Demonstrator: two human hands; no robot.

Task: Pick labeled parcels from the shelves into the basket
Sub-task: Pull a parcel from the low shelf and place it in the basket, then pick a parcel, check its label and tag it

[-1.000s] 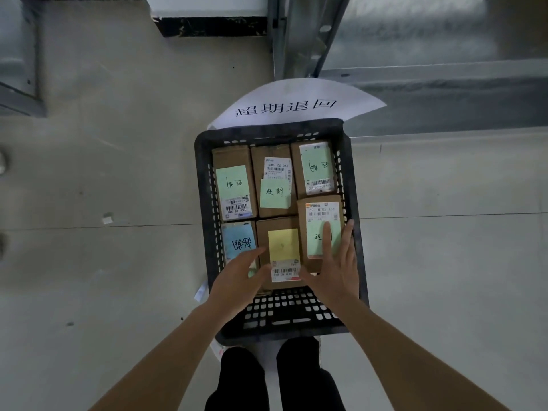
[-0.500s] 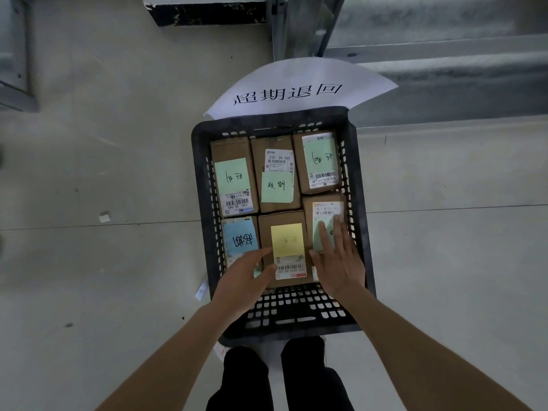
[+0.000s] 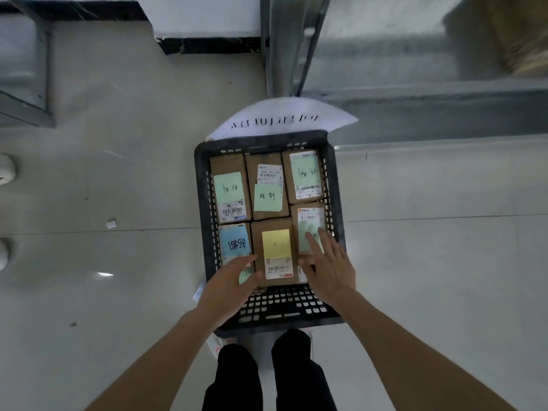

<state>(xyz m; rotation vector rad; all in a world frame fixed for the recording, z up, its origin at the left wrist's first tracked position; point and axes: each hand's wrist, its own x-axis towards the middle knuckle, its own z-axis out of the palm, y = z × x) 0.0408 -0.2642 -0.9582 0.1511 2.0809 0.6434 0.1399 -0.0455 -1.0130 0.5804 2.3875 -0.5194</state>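
Observation:
A black slatted basket stands on the floor in front of my feet and holds several brown cardboard parcels with sticky notes and barcode labels. The parcel with the yellow note lies in the near middle. My left hand rests with straight fingers over the blue-note parcel, at the yellow one's left edge. My right hand lies flat, fingers straight, on the near-right parcel with a pale green note. Neither hand grips anything.
A white paper sign with black characters sticks up behind the basket. A metal shelf upright and a low shelf board run behind and to the right. My dark trouser legs stand just below the basket. A grey frame is far left.
My right hand has slid back toward me along the near-right parcel. The left hand has stayed at the blue-note parcel. The view has tilted, showing more of the shelving.

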